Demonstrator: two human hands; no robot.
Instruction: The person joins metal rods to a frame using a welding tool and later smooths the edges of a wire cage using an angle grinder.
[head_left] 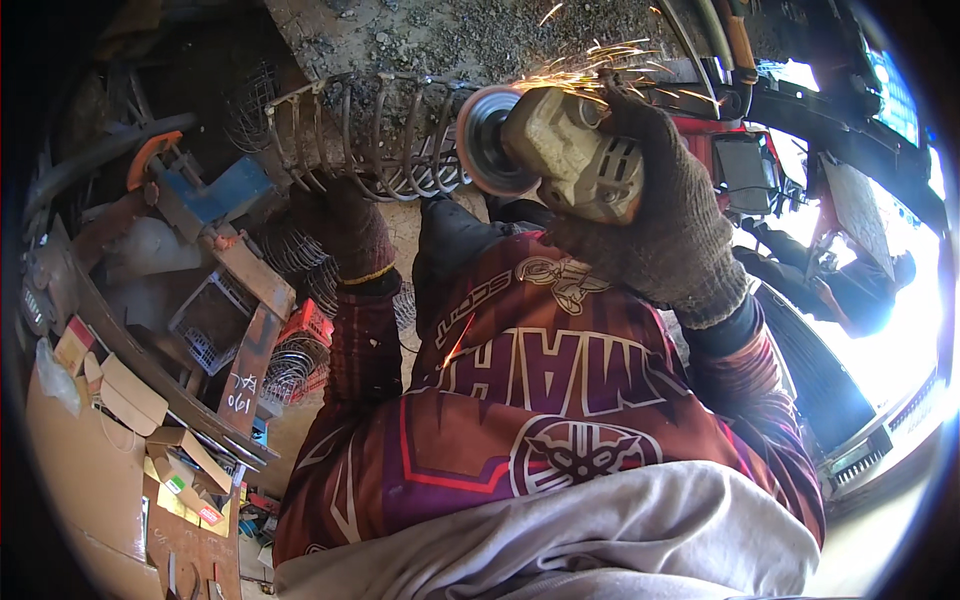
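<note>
1. A wire cage [370, 135] of curved metal rods is being ground; sparks [590, 60] are thrown from the disc [487, 140] at its right end, so the work is judged to be under way, not finished.
2. The angle grinder [575, 150] is gripped closed by the gloved right hand [650, 210], raised, wrist bent.
3. The cage is held from below by the gloved left hand [345, 225], its grip closed on the rods.

Small brown cardboard boxes [130, 395] lie stacked at the lower left, beside flat packets with red, green and yellow labels [190, 495]. A blue-lit rectangular screen [893, 95] glows at the upper right.
</note>
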